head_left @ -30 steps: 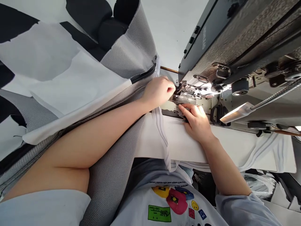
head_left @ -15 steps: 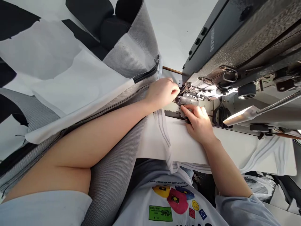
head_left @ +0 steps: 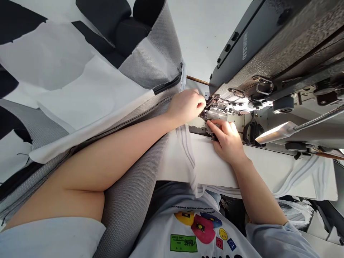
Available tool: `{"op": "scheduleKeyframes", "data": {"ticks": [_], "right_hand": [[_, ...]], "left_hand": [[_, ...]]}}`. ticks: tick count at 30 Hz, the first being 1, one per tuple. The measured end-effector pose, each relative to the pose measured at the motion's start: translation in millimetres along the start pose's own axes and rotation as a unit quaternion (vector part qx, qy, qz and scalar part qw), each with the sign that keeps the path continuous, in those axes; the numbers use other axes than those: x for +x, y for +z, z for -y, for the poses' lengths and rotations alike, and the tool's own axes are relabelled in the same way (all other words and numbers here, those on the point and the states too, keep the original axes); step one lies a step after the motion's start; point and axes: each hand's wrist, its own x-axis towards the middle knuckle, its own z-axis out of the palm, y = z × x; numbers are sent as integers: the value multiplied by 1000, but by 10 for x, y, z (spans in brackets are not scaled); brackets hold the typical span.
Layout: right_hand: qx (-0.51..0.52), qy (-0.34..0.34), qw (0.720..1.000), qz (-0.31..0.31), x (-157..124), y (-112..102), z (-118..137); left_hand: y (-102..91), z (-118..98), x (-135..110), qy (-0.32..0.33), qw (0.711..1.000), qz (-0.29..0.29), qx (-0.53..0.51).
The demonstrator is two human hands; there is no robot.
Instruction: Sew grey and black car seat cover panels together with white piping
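Note:
My left hand (head_left: 186, 108) is closed in a loose fist at the edge of the grey mesh fabric (head_left: 134, 200), just left of the sewing machine's (head_left: 242, 61) needle area; its fingertips are hidden. White striped tape (head_left: 185, 147) comes out below this hand and hangs over the table edge. A black zipper (head_left: 168, 84) runs along the fabric above my left wrist. On the machine's metal bed (head_left: 195, 128), my right hand (head_left: 227, 139) rests with its index finger stretched out beside the presser foot area. Its other fingers are partly bent, and I see nothing held in them.
A lit lamp (head_left: 276, 132) on a flexible neck shines from the right. Black-handled scissors (head_left: 251, 132) lie beside the machine's base. White sheet material (head_left: 88, 93) and black pieces (head_left: 103, 18) cover the left side. More striped tape (head_left: 303, 175) drapes across the table's right end.
The camera view shifts very slightly. Both hands, the fabric and the tape hold the same places relative to the machine.

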Motion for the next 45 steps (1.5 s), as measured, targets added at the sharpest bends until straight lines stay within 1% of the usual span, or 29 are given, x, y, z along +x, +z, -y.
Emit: {"op": "scheduleKeyframes", "data": {"ticks": [5, 14, 19, 24, 30, 34, 39, 42, 45], "right_hand": [[-6, -5, 1000, -4, -1, -1, 1], [1, 0, 1000, -1, 2, 3, -3], [0, -3, 1000, -1, 3, 3, -5], [-9, -5, 1000, -7, 7, 9, 1], [-51, 22, 998, -23, 171, 15, 1], [-72, 18, 997, 3, 298, 2, -17], [-70, 28, 997, 15, 344, 13, -28], [-61, 28, 998, 16, 344, 21, -34], [-48, 12, 998, 27, 278, 1, -19]], "left_hand": [[-22, -20, -2, -12, 1000, 11, 6], [-3, -14, -2, -11, 1000, -1, 6], [-3, -18, 3, -14, 999, 17, 23], [6, -21, 1, -10, 1000, 15, 19], [-1, -35, 10, -8, 999, 27, 24], [-23, -56, 16, -24, 998, 44, 38], [-24, -62, 20, -26, 997, 55, 47], [7, -38, 18, -14, 999, 37, 33], [33, 4, 4, 10, 1000, -14, -10]]}}
